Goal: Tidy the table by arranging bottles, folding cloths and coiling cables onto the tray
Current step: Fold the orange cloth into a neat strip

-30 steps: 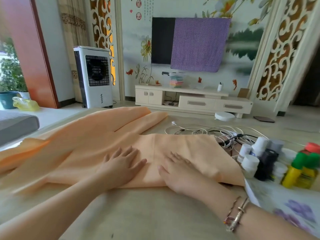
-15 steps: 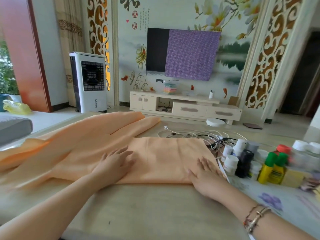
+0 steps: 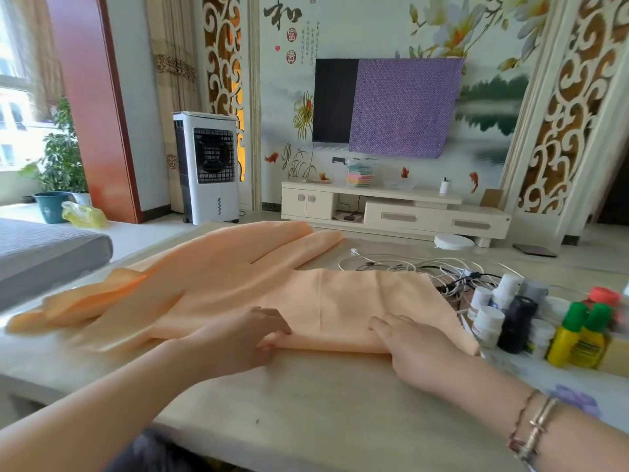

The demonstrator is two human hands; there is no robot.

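Observation:
A large orange cloth (image 3: pixel 340 301) lies partly folded across the beige table (image 3: pixel 306 403), with its loose end trailing off to the left. My left hand (image 3: pixel 245 338) pinches the cloth's near folded edge, fingers curled over the top and thumb underneath. A little to the right, my right hand (image 3: pixel 418 349) rests flat on the same edge. Beyond the cloth sits a tangle of white and black cables (image 3: pixel 408 267). Several small bottles (image 3: pixel 510 315), white, black, and yellow with green caps, stand at the right on a white floral tray (image 3: pixel 575 400).
A grey cushion (image 3: pixel 44 250) lies off the table's left side. Across the room are an air cooler (image 3: pixel 207 168), a TV cabinet (image 3: pixel 391 212) and a half-covered TV (image 3: pixel 388 103).
My right hand slid left from the cloth's right corner along the near edge. My left hand moved right and down to that edge and curled onto it.

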